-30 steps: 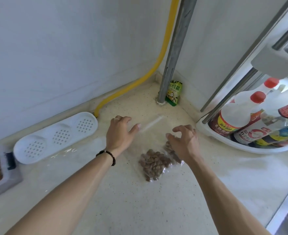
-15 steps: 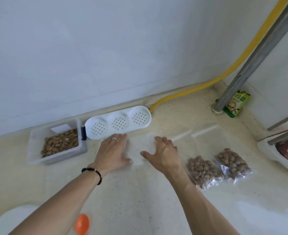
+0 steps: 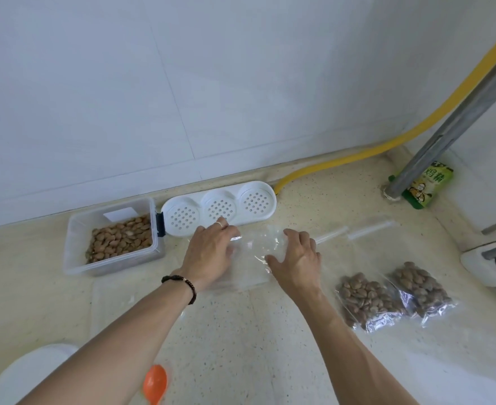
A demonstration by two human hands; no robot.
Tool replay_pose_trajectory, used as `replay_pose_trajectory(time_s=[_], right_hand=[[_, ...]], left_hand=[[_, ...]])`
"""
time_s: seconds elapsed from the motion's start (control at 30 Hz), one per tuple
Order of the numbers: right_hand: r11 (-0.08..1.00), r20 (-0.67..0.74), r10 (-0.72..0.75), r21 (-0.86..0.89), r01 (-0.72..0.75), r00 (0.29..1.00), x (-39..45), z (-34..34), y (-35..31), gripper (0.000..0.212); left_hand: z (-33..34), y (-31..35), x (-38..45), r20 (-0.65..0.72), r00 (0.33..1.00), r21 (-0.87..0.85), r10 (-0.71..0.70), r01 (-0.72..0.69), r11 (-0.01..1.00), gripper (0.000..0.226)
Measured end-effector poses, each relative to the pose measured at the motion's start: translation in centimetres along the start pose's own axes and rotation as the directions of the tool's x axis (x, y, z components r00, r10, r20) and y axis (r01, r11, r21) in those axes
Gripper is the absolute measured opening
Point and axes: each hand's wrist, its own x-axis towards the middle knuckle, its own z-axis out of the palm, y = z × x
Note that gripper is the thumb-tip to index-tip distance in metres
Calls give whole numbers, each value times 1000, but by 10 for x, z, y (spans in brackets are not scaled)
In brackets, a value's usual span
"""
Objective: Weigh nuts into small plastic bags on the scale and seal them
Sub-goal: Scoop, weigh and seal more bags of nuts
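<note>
Holding nuts (image 3: 120,242): clear tub (image 3: 74,260), two bags (image 3: 392,293).

Two filled nut bags (image 3: 366,299) (image 3: 417,286)

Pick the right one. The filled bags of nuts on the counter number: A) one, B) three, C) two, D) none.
C: two filled bags lie side by side, touching, to the right of the right hand, one bag of nuts nearer the hand and a second bag of nuts beyond it. The bag under the hands is empty.
</note>
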Motion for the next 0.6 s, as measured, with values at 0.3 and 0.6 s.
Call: replay_pose_trajectory(time_s=[0.3, 0.6], right_hand=[[849, -160, -1, 521, 85, 987, -20, -35, -64, 36], [802, 68, -11, 597, -32, 998, -113, 11, -173, 31]], left_hand=[[-76, -19, -34, 68, 997, -461, -48, 74, 884, 23], [-140, -132, -144, -2, 997, -440, -76, 67, 895, 19]])
